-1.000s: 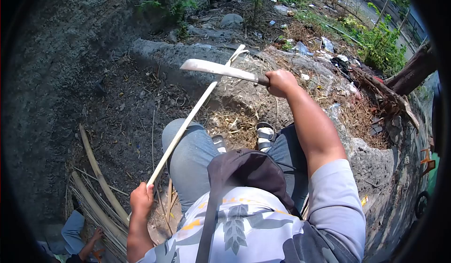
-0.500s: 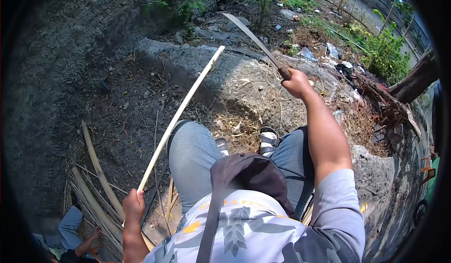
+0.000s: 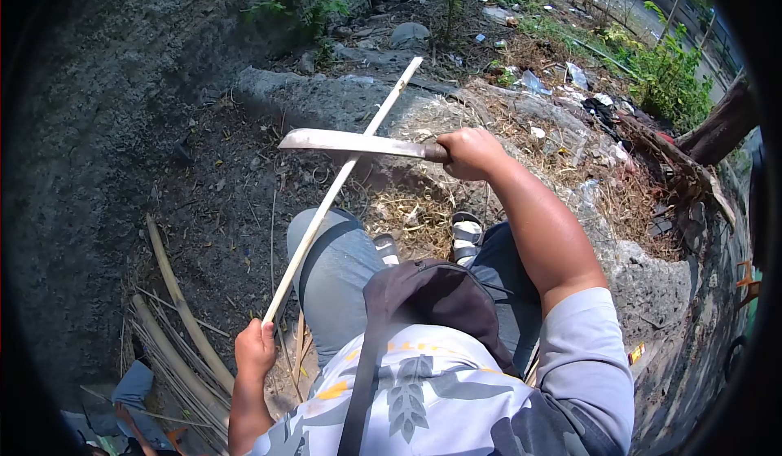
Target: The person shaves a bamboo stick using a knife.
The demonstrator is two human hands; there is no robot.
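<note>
My left hand (image 3: 255, 348) is closed around the lower end of a long, pale wooden strip (image 3: 316, 226). The strip slants up and away past my left knee, its far end over the ground ahead. In my right hand (image 3: 472, 154) is the dark handle of a machete (image 3: 350, 141), the fingers wrapped round it. The broad blade points left, lying nearly level, and crosses over the upper half of the strip in this view.
Long curved poles (image 3: 186, 305) and thin strips lie on the ground at my left, with another person's leg (image 3: 133, 387) and arm near them. A rough wall (image 3: 106, 130) rises on the left. Litter, a leafy bush (image 3: 672, 89) and a tree trunk (image 3: 721, 126) are at the right.
The machete has swung down and left from its raised position, and its blade now crosses the strip. My left hand and the strip have shifted a little right and upward.
</note>
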